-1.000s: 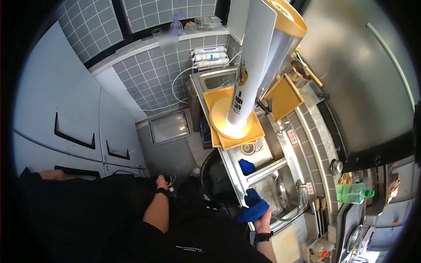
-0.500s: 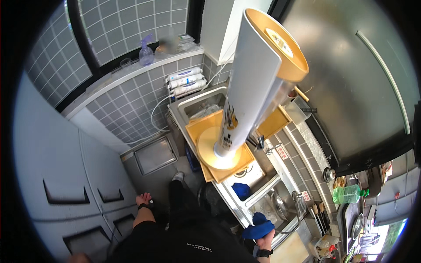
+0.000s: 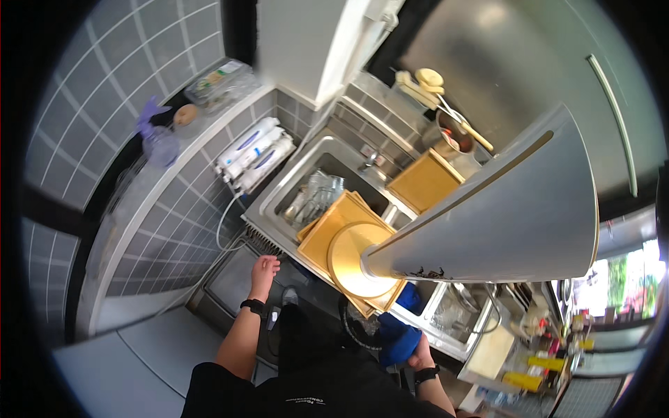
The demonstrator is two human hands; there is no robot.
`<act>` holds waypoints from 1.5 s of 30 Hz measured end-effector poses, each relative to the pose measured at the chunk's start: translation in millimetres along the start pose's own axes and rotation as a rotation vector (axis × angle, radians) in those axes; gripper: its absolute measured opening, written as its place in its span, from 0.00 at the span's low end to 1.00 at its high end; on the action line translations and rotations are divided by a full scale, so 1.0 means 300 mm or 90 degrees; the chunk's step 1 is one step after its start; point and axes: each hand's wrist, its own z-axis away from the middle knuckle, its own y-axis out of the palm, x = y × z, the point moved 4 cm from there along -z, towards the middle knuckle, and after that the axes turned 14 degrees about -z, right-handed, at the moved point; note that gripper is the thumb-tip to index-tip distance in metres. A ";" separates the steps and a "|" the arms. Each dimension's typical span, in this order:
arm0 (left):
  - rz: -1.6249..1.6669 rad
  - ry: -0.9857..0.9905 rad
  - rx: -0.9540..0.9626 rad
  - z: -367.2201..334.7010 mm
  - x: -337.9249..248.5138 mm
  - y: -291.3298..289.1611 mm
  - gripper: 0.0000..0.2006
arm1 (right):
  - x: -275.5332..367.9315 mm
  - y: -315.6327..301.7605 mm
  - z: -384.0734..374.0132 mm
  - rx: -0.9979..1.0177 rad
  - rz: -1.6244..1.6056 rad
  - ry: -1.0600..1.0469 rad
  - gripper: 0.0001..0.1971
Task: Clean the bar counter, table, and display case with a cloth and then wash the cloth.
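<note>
My right hand [image 3: 421, 352] grips a bunched blue cloth [image 3: 399, 338] in front of the sink counter. Nothing shows in my left hand [image 3: 265, 270], whose loosely bent fingers reach toward the counter's near left corner. Between the hands lie several tan rectangular trays [image 3: 333, 224], stacked across the edge of the left sink basin [image 3: 268, 203]. Over them appears a gold round disc [image 3: 348, 261], joined to a wide grey-white tube [image 3: 502, 216] that hides part of the counter. A second blue cloth [image 3: 409, 298] lies beyond the trays, partly covered by the tube.
Clear glassware [image 3: 322, 191] sits in the left basin. Another tan tray [image 3: 425, 182] leans near a metal pot [image 3: 453, 132] with utensils. White filter cartridges [image 3: 256, 155] hang on the tiled wall, below a ledge with a purple spray bottle [image 3: 159, 143]. A right basin [image 3: 449, 313] holds metalware.
The view has swung and moved closer to the left basin. My left hand has come from beside the grey cabinet to the counter corner. The held blue cloth has left the right basin's edge.
</note>
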 end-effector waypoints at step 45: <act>0.888 0.064 -0.208 1.035 0.391 -0.467 0.27 | 0.678 1.343 0.948 -0.016 0.794 -1.494 0.20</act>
